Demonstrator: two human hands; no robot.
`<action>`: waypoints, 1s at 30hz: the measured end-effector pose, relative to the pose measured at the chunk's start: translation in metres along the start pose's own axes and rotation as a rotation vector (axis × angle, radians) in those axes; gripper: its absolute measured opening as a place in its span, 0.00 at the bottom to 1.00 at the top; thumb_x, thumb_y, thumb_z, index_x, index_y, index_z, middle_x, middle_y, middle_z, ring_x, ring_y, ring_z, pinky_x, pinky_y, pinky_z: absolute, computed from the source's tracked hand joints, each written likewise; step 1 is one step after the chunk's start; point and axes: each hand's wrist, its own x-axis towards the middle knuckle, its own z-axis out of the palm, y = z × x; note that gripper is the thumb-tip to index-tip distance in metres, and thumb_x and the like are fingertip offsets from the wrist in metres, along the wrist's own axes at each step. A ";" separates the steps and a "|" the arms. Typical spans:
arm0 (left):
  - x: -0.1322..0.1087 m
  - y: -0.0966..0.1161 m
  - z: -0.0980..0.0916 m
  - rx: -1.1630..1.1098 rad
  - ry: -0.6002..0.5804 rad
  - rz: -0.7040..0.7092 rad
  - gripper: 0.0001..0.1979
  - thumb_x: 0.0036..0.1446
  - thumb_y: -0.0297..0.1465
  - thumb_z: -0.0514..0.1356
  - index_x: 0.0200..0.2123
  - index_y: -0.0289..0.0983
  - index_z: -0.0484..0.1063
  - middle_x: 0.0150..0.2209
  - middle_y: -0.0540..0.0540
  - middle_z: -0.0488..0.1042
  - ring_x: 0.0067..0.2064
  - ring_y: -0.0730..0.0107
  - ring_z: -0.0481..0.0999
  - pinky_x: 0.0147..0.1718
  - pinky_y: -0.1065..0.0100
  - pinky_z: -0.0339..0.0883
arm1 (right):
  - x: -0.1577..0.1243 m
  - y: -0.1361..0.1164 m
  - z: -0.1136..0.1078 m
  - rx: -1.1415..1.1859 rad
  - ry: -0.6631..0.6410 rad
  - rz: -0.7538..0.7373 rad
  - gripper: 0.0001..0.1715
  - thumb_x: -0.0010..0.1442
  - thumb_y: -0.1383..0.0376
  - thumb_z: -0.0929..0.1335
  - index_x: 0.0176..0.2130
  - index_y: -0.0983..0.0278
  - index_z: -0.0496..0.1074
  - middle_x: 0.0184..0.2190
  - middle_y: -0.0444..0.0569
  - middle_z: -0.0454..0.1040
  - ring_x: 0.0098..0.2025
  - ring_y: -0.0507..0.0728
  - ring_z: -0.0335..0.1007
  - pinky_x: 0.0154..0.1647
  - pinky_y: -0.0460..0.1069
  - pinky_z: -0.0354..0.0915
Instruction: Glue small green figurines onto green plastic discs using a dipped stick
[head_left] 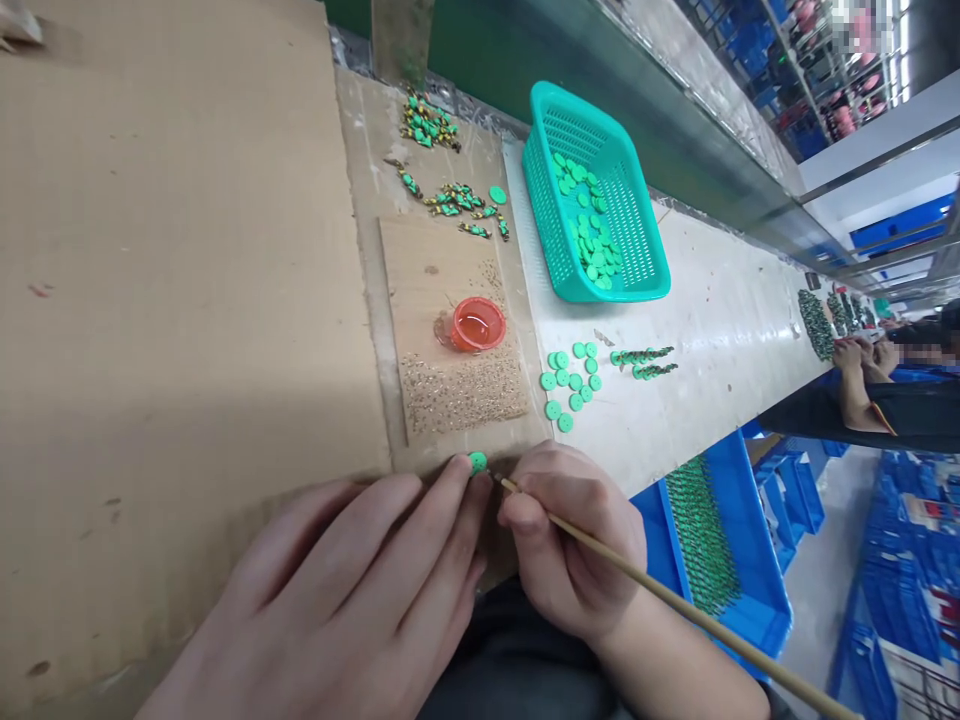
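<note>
We seem to pinch the green disc (478,461) in the grip of our left hand (352,600), just this side of the red cup (478,324), and the stick (675,600) gripped in our right hand (577,545) points at it from the right.

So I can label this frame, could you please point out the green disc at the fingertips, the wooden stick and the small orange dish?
green disc (478,461), head view, middle of its top face.
wooden stick (712,622), head view, midway along its shaft.
orange dish (476,346), head view, its near wall.
</note>
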 end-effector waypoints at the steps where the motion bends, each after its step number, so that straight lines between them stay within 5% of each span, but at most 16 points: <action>1: 0.000 0.000 0.000 0.001 -0.003 -0.001 0.20 0.79 0.38 0.62 0.67 0.43 0.83 0.74 0.47 0.81 0.68 0.50 0.81 0.77 0.47 0.66 | 0.000 -0.001 0.000 -0.005 -0.008 -0.003 0.08 0.81 0.72 0.69 0.54 0.61 0.75 0.33 0.46 0.80 0.33 0.56 0.78 0.37 0.53 0.80; 15: -0.006 -0.004 0.012 0.001 0.016 0.008 0.24 0.79 0.37 0.61 0.73 0.43 0.78 0.71 0.43 0.83 0.67 0.47 0.82 0.75 0.46 0.66 | 0.000 -0.002 0.001 -0.007 -0.041 0.045 0.08 0.83 0.70 0.67 0.56 0.60 0.75 0.33 0.46 0.80 0.32 0.56 0.77 0.35 0.53 0.80; 24: -0.012 -0.015 0.032 0.057 0.180 0.100 0.25 0.73 0.39 0.61 0.68 0.43 0.83 0.71 0.42 0.84 0.61 0.49 0.85 0.66 0.47 0.72 | -0.001 -0.001 0.004 0.003 -0.034 0.060 0.09 0.83 0.71 0.66 0.55 0.60 0.75 0.34 0.46 0.80 0.31 0.56 0.77 0.34 0.53 0.79; 30: -0.013 -0.014 0.030 0.066 0.110 0.084 0.26 0.73 0.38 0.61 0.70 0.42 0.80 0.73 0.40 0.82 0.64 0.47 0.85 0.63 0.47 0.73 | -0.003 0.000 0.007 0.046 0.119 0.028 0.09 0.83 0.71 0.67 0.56 0.61 0.76 0.32 0.44 0.78 0.28 0.55 0.75 0.31 0.52 0.76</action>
